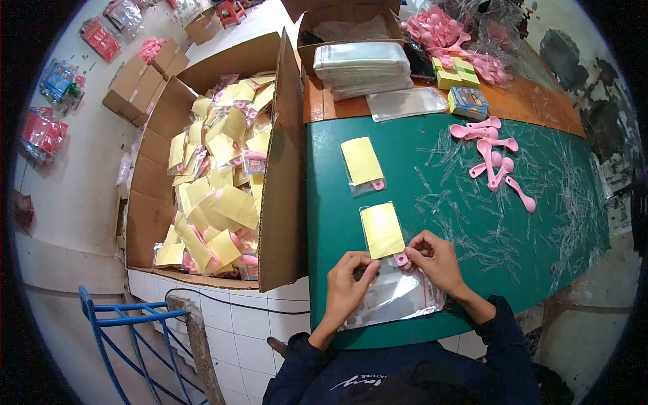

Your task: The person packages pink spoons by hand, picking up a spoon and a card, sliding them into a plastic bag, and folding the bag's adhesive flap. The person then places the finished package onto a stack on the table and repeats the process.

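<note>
Between my hands lies a clear plastic bag holding a yellow card [382, 231], with a pink spoon handle [401, 259] poking out below the card. My left hand [352, 280] pinches the bag's lower left edge, thumb against fingers. At the lower right corner, beside the pink handle, my right hand [435, 262] closes thumb and fingertips on the same bag. Under my hands is a stack of flat clear bags [395, 297]. Farther up the table rests another packed bag with a yellow card [362, 160] and a pink end showing.
Loose pink spoons [487, 155] and thin clear plastic strips [466, 236] are scattered on the green table [331, 223]. Bundled clear bags [361, 67] and small card stacks [467, 101] stand at the back. A large cardboard box [280, 182] on the left holds many packed bags.
</note>
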Available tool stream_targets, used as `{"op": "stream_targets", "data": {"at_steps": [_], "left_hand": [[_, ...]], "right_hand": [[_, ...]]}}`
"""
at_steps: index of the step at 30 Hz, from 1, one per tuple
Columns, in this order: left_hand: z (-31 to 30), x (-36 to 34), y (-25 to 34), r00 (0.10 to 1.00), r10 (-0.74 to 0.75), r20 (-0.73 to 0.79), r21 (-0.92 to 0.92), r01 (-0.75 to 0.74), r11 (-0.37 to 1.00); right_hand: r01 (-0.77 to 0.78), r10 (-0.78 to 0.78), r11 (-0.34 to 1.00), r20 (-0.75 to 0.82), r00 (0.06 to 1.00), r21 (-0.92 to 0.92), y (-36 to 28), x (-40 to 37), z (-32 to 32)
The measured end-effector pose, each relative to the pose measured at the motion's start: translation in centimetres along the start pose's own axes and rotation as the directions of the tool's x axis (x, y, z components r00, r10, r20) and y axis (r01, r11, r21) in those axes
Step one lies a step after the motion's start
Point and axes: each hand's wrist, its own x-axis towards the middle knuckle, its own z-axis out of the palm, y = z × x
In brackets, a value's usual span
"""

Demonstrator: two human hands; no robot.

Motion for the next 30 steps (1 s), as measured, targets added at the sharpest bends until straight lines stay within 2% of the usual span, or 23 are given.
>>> {"op": "stream_targets", "data": {"at_steps": [3,6,12,15,18,20,21,22,23,24,25,26,27,28,30], "left_hand": [[0.4,0.0,0.3,0.994,-0.11,-0.024,-0.275,0.099,0.956],[0.5,-0.1,0.9,0.99,-0.11,-0.092,-0.314,0.076,0.946],[0.4,-0.1,-0.5,0.994,-0.112,0.004,-0.317,0.108,0.942],[0.4,-0.1,0.3,0.995,-0.089,-0.037,-0.268,0.076,0.96],[-0.4,0.1,1.4,0.999,-0.041,0.009,-0.182,0.042,0.982],[-1.5,1.2,2.5,0.99,0.14,0.003,-0.05,-0.14,0.989],[-2.0,2.0,3.2,0.974,0.229,0.006,0.016,-0.229,0.973],[-2.4,2.9,4.2,0.98,0.199,0.005,-0.06,-0.198,0.978],[-3.0,4.0,5.2,0.983,0.184,0.026,-0.068,-0.182,0.981],[-3.6,5.3,6.1,0.984,0.172,0.05,-0.075,-0.168,0.983],[-3.6,6.9,5.8,0.958,0.286,-0.033,0.027,-0.285,0.958],[-3.5,8.3,5.2,0.909,0.403,-0.103,0.137,-0.388,0.911],[-3.1,9.0,4.9,0.825,0.531,-0.193,0.472,-0.397,0.788],[-2.6,9.0,4.6,0.855,0.511,-0.092,0.46,-0.418,0.783],[-1.2,7.5,3.5,0.885,0.45,0.124,0.436,-0.456,0.776]], "right_hand": [[-0.01,0.012,0.999,-0.054,0.998,0.037,-1.0,-0.2,0.5],[0.04,-0.04,0.999,-0.109,0.993,-0.003,-0.8,-0.3,0.7],[0.098,-0.105,0.989,-0.06,0.993,-0.107,-1.0,-0.4,0.8],[0.06,-0.066,0.993,-0.058,0.996,-0.098,-1.3,-0.6,0.8],[0.143,-0.158,0.943,-0.026,0.987,-0.301,-1.6,-0.7,-0.7],[0.243,-0.336,0.813,-0.086,0.938,-0.529,-3.2,-0.2,-3.7],[0.209,-0.383,0.763,-0.167,0.908,-0.611,-3.4,0.4,-5.9],[0.166,-0.435,0.709,-0.24,0.868,-0.686,-3.3,0.9,-8.9],[0.132,-0.568,0.564,-0.266,0.779,-0.815,-1.7,1.9,-12.5],[-0.014,-0.57,0.456,-0.304,0.763,-0.89,-1.1,2.6,-15.7],[-0.165,-0.579,0.333,-0.34,0.741,-0.928,-0.5,2.8,-18.3],[-0.185,-0.508,0.336,-0.343,0.79,-0.923,0.3,2.3,-20.0],[-0.201,-0.434,0.337,-0.342,0.834,-0.92,0.9,2.2,-21.6],[-0.216,-0.357,0.338,-0.337,0.871,-0.916,1.8,2.3,-23.0],[-0.201,-0.411,0.358,-0.348,0.843,-0.912,3.8,2.7,-24.1]]}}
